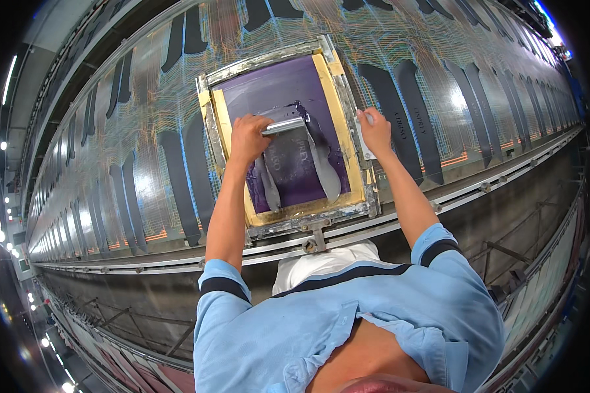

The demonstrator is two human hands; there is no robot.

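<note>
A screen-printing frame (259,61), with yellow-taped inner edges and purple mesh (265,88), lies over the long printing table. My left hand (247,137) grips the left end of a metal squeegee (286,125) laid across the mesh. Below the squeegee are two streaks of grey ink (326,177) and a dark smear; dark ink also sits just above it. My right hand (375,136) is closed on a pale handle (367,119) at the frame's right side. A metal bracket (318,232) joins the frame's lower edge to the rail.
Rows of dark cut pieces (421,124) lie on the long table (151,111) to both sides and beyond the frame. A metal rail (472,180) runs along the near edge, with dark metal framework (118,308) below. Lights (10,78) show at the far left.
</note>
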